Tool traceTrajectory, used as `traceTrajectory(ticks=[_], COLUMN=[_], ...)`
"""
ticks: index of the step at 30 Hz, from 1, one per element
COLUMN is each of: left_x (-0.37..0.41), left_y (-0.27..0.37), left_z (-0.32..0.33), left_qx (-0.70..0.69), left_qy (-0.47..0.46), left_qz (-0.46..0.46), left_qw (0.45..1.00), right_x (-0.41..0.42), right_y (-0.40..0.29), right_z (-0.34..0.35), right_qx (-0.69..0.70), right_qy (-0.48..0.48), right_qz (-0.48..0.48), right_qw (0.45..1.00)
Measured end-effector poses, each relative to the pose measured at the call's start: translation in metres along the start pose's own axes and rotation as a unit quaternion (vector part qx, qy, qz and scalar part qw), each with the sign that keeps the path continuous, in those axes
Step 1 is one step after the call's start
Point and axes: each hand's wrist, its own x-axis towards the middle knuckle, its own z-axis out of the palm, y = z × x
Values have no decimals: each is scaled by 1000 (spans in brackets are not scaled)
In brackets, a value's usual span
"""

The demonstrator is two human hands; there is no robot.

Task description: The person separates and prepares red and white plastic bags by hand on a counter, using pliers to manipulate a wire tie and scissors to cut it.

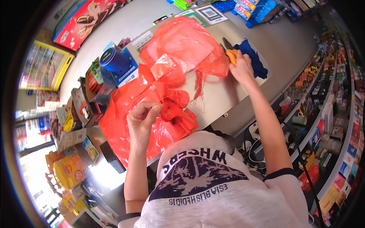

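Note:
A bunched red plastic bag (122,114) lies over the near left of the counter (211,105), its gathered neck toward me. Beside that neck, my left hand (142,119) pinches what looks like a thin string at thumb and fingertip. My right hand (242,68) is at the counter's far right, its fingers around the orange handle (232,55) of what seem to be scissors, dark blades pointing away. Next to it lies a dark blue cloth (251,59). A second, puffed-up red plastic bag (185,40) rests farther back. Loose red strings (198,85) lie between the bags and my right hand.
A blue cylindrical container (114,59) and open cartons (82,105) stand along the left. Printed code cards (211,14) lie at the counter's far edge. Stocked shelves (316,114) curve along the right. A power strip (253,129) with cables sits below the counter.

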Motion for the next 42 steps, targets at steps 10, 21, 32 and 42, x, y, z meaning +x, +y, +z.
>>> traceTrajectory(ticks=[10, 21, 32, 42], left_x=[3, 17, 40, 41], left_y=[-6, -10, -6, -9], left_z=[10, -9, -8, 7], left_qx=[51, 101, 97, 167], left_qy=[3, -17, -9, 61], left_qz=[23, -40, -128, -168], left_qw=[998, 994, 987, 970], right_x=[3, -136, -138, -56], right_y=[11, 188, 196, 240], right_z=[15, 143, 305, 386], right_qx=[77, 393, 380, 228], right_qy=[-7, 378, 99, 264], right_qz=[-56, 394, 379, 182], right_qw=[995, 740, 838, 919])
